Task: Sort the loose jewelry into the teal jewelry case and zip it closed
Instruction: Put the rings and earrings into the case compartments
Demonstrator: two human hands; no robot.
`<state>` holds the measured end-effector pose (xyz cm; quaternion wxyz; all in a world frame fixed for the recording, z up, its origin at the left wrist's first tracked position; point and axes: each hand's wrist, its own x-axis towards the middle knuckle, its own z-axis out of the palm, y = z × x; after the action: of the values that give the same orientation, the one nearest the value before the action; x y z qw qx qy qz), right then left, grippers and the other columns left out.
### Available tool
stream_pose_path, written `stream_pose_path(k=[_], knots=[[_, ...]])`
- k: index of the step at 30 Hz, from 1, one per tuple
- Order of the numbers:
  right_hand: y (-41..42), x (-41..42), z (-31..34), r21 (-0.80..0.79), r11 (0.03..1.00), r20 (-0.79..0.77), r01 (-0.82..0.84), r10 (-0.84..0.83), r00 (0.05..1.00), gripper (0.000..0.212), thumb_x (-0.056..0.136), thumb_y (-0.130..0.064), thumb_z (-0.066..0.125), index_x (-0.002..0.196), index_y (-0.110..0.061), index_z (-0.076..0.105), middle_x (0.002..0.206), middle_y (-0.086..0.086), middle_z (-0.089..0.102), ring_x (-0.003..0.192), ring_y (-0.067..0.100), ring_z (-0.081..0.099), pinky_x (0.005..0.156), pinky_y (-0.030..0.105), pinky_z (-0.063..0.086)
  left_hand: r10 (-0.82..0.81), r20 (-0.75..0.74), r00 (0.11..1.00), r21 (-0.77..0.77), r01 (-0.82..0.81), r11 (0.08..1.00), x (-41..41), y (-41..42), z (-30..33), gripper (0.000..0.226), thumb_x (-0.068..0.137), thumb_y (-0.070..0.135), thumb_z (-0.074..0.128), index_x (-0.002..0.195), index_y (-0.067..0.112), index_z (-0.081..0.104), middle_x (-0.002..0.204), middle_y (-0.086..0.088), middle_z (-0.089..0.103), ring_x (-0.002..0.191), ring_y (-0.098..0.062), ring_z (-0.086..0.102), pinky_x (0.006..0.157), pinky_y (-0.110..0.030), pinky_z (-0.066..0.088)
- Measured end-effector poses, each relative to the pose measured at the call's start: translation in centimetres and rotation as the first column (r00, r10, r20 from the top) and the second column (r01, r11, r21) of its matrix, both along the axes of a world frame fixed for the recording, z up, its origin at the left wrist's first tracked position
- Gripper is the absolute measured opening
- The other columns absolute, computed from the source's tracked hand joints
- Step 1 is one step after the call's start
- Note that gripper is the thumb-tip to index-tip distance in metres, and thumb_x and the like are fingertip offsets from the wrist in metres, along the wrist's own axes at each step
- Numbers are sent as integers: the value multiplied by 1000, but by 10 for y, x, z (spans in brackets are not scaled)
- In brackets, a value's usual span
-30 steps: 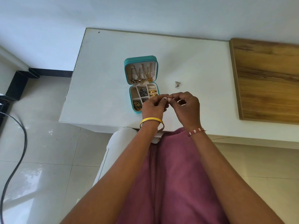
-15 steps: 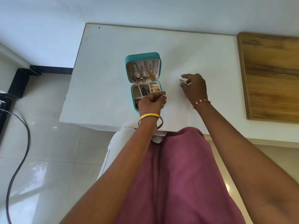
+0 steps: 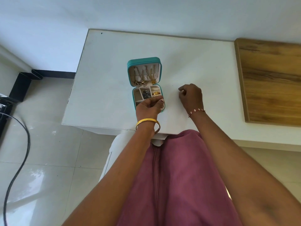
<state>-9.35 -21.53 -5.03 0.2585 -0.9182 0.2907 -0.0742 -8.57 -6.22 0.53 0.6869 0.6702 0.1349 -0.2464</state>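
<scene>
The teal jewelry case [image 3: 144,71] lies open on the white table [image 3: 105,75], its lid flat behind a cream tray of small compartments. The left hand [image 3: 149,106] hovers over the tray's near end with fingers curled together; whether it pinches anything I cannot tell. The right hand [image 3: 190,96] sits well to the right, fingers closed on a small shiny piece [image 3: 182,91]. Such tiny, smooth metal could slip from the fingertips and skid off the slick table. The thin gold chains [image 3: 146,75] hanging in the lid might snag if the case shuts carelessly.
</scene>
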Motion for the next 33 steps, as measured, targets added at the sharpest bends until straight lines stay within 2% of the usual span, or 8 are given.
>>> stream_pose_path(k=[3,6,9,15,20,23,26,33], knots=[[17,-13,12,251,964,152,89,-130,980,22,82,0,60,101,-1,69,99,18,69,87,30,65,83,32,52,37,20,999,-17,-37,999,-3,13,-3,20,81,0,63,101,0,66,93,-8,66,80,-19,63,82,-26,54],[46,-24,29,467,882,200,69,-181,963,22,81,3,61,102,-1,68,87,10,69,66,17,63,66,29,58,135,-20,991,-58,-136,989,-12,35,-12,22,81,3,64,102,-4,65,69,-1,67,65,-11,63,68,-17,56],[72,-29,37,568,823,198,32,-175,964,22,80,8,60,99,1,69,72,0,63,53,2,58,60,21,56,200,-109,974,-154,-215,964,-20,51,-18,22,82,1,61,103,-4,63,55,6,67,55,-6,64,66,-18,57],[104,-28,48,711,703,177,-9,-167,970,20,79,8,61,96,1,69,71,-2,62,53,4,59,60,19,56,199,-160,967,-284,-238,929,-11,64,-16,25,85,-1,56,110,-6,58,56,5,67,55,-7,65,68,-22,57],[105,-9,50,624,782,176,-4,-135,975,15,79,4,63,92,-1,67,67,1,62,45,1,58,56,18,53,159,-171,972,-294,-205,934,-7,67,-21,21,86,-1,54,107,1,60,56,5,67,56,-6,65,70,-23,57],[106,10,47,481,876,145,-26,-50,988,14,78,0,66,92,-1,66,82,13,69,64,16,64,66,27,55,166,-204,965,-322,-227,919,-5,69,-23,12,88,1,53,94,3,62,56,6,67,57,-6,65,74,-26,55],[107,28,41,314,943,114,-115,83,990,12,78,-3,68,90,-1,68,93,13,70,82,19,64,74,21,48,183,-264,947,-365,-274,890,-2,72,-25,13,88,3,53,86,10,64,59,5,69,64,-8,66,76,-28,55],[104,48,33,190,956,41,-221,218,975,16,82,-10,65,97,-5,70,100,12,71,92,25,65,84,32,52,195,-348,917,-386,-329,862,2,73,-26,12,87,3,55,89,10,65,64,5,71,69,-9,67,73,-29,56]])
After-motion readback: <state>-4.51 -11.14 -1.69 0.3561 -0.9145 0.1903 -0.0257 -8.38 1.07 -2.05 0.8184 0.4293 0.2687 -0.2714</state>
